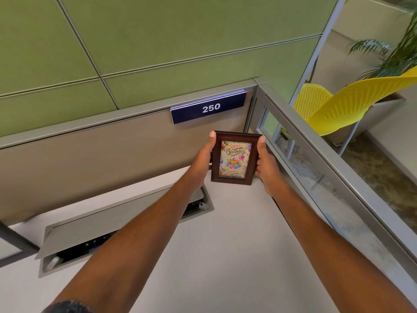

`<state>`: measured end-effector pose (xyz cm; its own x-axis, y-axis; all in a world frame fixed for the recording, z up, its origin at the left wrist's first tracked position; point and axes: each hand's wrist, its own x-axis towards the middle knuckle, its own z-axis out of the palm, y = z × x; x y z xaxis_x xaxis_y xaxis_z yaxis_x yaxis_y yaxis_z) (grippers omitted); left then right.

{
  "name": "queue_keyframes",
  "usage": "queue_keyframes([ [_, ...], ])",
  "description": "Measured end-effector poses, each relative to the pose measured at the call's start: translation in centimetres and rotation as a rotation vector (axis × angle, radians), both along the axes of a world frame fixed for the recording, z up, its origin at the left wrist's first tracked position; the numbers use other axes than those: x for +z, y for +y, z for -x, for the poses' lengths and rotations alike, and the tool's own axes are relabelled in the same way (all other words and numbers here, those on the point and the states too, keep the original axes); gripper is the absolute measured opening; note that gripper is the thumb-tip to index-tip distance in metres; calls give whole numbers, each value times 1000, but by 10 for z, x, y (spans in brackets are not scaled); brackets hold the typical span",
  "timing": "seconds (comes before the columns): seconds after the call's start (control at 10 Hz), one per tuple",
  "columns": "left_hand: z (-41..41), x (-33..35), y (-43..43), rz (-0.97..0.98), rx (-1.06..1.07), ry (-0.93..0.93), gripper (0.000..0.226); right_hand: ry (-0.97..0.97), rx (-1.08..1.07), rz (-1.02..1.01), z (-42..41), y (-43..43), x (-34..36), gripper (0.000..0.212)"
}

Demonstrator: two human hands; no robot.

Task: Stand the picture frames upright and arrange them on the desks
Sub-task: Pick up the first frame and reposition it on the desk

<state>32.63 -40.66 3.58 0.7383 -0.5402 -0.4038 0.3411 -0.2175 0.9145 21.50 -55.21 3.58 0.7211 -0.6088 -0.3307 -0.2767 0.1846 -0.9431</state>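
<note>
- Picture frame: dark brown wood, upright, its front facing me, showing a "Happy Birthday" card with balloons. It sits in the far right corner of the table, close to the grey partition behind it; whether its bottom edge touches the table I cannot tell.
- My left hand has its grip closed on the frame's left edge, thumb up along the side near the top corner.
- My right hand has its grip closed on the frame's right edge, thumb up the same way, fingers behind the frame.
- Number plate: dark blue, reading 250, fixed on the partition just above the frame.
- Cable hatch: a grey flap set in the table, propped open, under my left forearm.
- Yellow chair: beyond the glass side panel on the right, with a potted plant behind it.
</note>
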Motion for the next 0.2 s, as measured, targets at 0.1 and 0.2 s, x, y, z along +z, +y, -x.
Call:
queue_keyframes([
  [0.1, 5, 5, 8, -31, 39, -53, 54, 6, -4, 26, 4, 3, 4, 51],
  [0.2, 11, 4, 22, -64, 92, -105, 59, -17, -14, 68, 15, 6, 3, 48],
])
